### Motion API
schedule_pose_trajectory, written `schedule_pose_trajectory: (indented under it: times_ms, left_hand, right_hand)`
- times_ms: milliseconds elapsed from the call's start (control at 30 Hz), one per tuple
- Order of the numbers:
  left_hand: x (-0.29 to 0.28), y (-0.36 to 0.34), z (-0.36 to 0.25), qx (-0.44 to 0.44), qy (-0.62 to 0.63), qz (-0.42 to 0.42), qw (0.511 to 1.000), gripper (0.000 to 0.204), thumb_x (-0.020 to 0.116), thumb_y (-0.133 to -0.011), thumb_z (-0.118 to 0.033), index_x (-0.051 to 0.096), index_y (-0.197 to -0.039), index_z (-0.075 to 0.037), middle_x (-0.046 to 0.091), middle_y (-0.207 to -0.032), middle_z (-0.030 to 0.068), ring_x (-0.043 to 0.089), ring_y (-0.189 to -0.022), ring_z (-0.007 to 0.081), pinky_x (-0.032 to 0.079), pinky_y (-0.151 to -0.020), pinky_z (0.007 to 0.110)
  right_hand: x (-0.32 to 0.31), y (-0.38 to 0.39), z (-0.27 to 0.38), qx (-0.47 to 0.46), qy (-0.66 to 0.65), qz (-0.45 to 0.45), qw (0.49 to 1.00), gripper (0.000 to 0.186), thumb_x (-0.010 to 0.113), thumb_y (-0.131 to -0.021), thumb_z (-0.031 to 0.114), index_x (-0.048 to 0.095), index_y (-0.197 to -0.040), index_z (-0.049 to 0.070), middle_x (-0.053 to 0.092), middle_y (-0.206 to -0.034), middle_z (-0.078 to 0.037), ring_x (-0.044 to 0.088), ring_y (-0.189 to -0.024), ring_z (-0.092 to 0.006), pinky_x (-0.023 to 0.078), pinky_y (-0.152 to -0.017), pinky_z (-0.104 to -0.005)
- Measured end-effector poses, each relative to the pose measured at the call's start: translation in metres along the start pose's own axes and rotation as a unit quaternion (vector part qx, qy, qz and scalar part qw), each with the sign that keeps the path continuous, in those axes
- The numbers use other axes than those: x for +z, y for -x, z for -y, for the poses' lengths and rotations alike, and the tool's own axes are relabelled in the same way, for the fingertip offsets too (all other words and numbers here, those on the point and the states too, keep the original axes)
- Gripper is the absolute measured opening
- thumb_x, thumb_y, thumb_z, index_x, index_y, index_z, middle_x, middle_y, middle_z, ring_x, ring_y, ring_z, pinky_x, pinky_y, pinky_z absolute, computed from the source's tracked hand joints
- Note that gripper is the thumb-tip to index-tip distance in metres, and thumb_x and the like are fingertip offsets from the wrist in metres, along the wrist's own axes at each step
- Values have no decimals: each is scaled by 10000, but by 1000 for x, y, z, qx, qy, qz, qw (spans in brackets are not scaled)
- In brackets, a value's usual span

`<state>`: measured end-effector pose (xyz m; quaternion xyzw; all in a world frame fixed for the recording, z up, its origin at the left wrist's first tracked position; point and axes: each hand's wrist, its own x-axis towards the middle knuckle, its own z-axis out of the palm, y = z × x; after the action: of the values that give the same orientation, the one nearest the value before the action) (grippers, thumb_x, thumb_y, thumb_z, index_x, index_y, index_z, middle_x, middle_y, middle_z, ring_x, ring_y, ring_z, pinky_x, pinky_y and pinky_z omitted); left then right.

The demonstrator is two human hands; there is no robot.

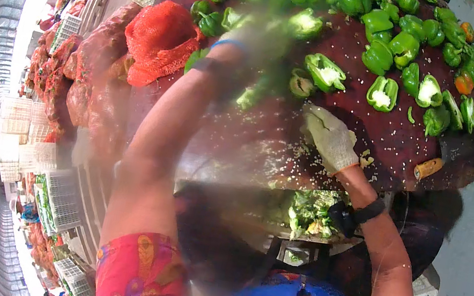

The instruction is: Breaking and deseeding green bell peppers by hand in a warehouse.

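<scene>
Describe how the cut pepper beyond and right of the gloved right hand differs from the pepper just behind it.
The cut pepper shows its open inside; the pepper behind shows only rounded outer skin. The cut pepper is whitish in the middle; the pepper behind looks green throughout. Both are untouched by the right hand.

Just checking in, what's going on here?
Someone's left hand, blurred by motion, is in among green peppers on a dark red table; whether it holds anything is unclear. The gloved right hand is near the table's close edge. Beyond it lie cut-open peppers, with pale seeds scattered about.
</scene>
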<state>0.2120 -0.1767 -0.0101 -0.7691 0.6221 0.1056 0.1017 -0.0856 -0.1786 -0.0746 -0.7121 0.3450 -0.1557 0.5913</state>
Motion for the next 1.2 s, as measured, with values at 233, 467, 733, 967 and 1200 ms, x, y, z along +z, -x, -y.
schedule_pose_trajectory:
  times_ms: [233,467,733,967,1200]
  left_hand:
    - [-53,24,-64,-97,-26,-40,994,442,579,-885,-445,641,-1207,-149,667,-1059,231,653,-992,377,530,-851,464]
    - [19,56,17,-86,471,-168,862,305,600,-908,-245,620,-1141,-48,660,-936,52,626,-820,142,522,-719,300]
    - [-14,177,-130,136,139,-325,926,371,581,-910,-230,544,-1234,-54,584,-1145,47,533,-1046,125,444,-930,296]
    - [-10,205,-153,0,615,-197,763,439,625,-887,-330,574,-1189,-16,618,-1035,126,590,-985,240,472,-841,407]
    - [64,170,-160,-125,504,-207,829,373,613,-867,-295,620,-1159,-63,646,-971,158,611,-979,335,475,-899,420]
  right_hand:
    - [6,-2,-22,-79,-17,-42,996,303,561,-941,212,640,-1146,3,693,-924,-100,642,-817,-145,506,-752,-295]
    - [-13,10,24,111,-365,59,922,416,600,-939,318,554,-1259,56,641,-1089,-77,645,-836,-150,532,-685,-280]
    - [-25,-26,62,-133,-281,102,945,535,471,-992,446,492,-1365,63,581,-1248,-42,579,-1077,-148,488,-904,-330]
    - [-6,3,130,-90,-262,253,927,344,433,-1001,160,537,-1304,32,587,-1260,-80,549,-1144,-149,438,-1001,-299]
    - [11,49,94,-118,252,-78,957,650,543,-917,508,461,-1372,52,618,-1165,-256,622,-1044,-391,517,-872,-413]
